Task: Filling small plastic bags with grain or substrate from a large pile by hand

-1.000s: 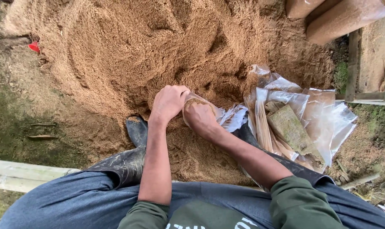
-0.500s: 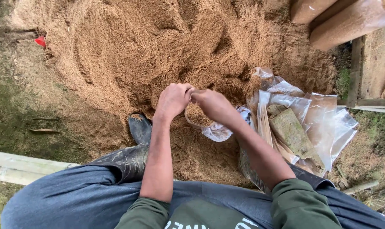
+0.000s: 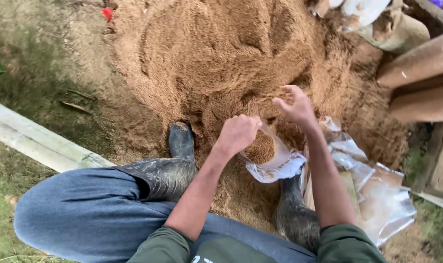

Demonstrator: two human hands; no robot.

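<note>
Lifted off the one clear bag (image 3: 275, 165), right hand (image 3: 294, 104) spreads empty; left hand (image 3: 237, 134) grips its rim (two boots (image 3: 180, 146)).

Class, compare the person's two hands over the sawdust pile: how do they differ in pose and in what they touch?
The left hand is closed, gripping the rim of the clear plastic bag; the right hand is open, fingers spread, holding nothing. The left hand sits lower, the right hand higher over the sawdust pile. Both are bare.

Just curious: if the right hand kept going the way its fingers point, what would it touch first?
Probably the sawdust pile: the right hand hangs open above the bag, fingers aimed up-left over the heap. Depth is hard to judge.
</note>
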